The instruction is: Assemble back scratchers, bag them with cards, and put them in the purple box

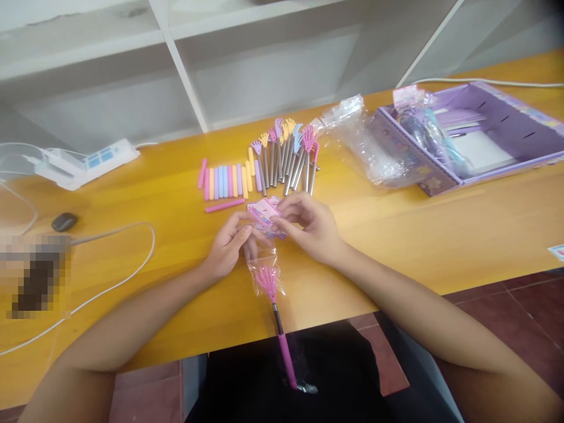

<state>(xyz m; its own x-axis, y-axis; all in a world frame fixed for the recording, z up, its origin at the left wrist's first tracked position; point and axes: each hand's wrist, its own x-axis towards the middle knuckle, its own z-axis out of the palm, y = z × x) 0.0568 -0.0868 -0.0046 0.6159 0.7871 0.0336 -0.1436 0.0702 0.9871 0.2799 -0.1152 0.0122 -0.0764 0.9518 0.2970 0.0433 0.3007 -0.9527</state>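
A pink telescopic back scratcher (285,358) lies in a clear plastic bag (251,249), its hand-shaped head toward me and its handle reaching past the table edge over my lap. My left hand (229,244) is closed on the bag's top end, with its fingertips against the left side of a pink printed card (263,211). Thumb and fingers of my right hand (315,229) pinch that card's right side. More printed cards show beneath it, partly hidden by my fingers. Just beyond lie several metal back-scratcher rods (288,155) with coloured hand-shaped heads.
Several pastel handle tubes (227,182) lie in a row, with a pink tube (224,205) in front. Clear plastic bags (374,153) lie beside a purple box (480,176) on the right. A power strip (88,164), a black object (64,221) and a white cable (132,273) are left.
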